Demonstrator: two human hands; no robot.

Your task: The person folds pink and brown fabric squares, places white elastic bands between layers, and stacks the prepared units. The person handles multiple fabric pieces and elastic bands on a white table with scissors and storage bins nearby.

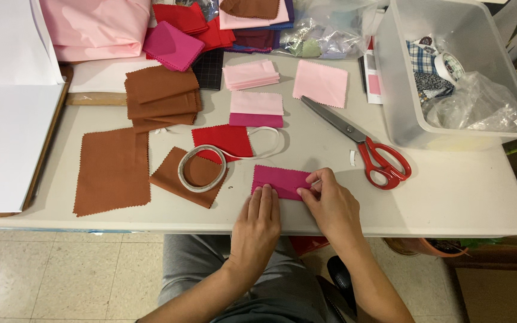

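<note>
A small magenta fabric rectangle (280, 180) lies near the front edge of the grey table (450, 197). My left hand (258, 224) rests flat with its fingertips pressing the fabric's lower left edge. My right hand (329, 203) pinches the fabric's right end between thumb and fingers; something thin and white shows at its fingertips. A roll of tape (201, 168) lies on a brown fabric piece (178, 182) just left of my hands. Red-handled scissors (363, 146) lie to the right, blades pointing up-left.
Brown fabric pieces (113, 170) and a brown stack (161, 96) sit at left, a red square (225, 139) and pink pieces (320, 82) in the middle. A clear plastic bin (399, 72) with scraps stands at the right. White boards (7, 131) cover the left side.
</note>
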